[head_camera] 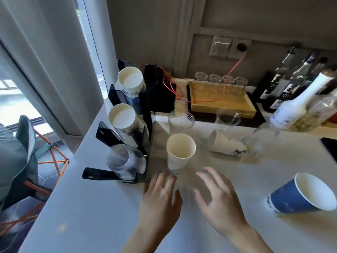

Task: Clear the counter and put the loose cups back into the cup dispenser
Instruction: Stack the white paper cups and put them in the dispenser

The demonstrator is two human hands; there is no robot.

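A black cup dispenser (148,114) stands at the counter's left edge, holding two stacks of white paper cups (122,118) and a stack of clear plastic cups (120,159). Just right of it an upright white paper cup (179,152) stands on the counter. My left hand (160,196) and my right hand (217,199) hover open just below that cup, fingers spread, holding nothing. Another white paper cup (224,142) lies on its side, beside a tipped clear cup (259,138). Two upright clear cups (180,119) (228,117) stand behind. A blue paper cup (300,195) lies tipped at the right.
A wooden tray (224,103) with glasses behind it sits at the back, crossed by an orange cable (231,70). Bottles (299,105) crowd the back right. A black box (162,94) stands behind the dispenser. The counter's left edge drops to a chair and floor.
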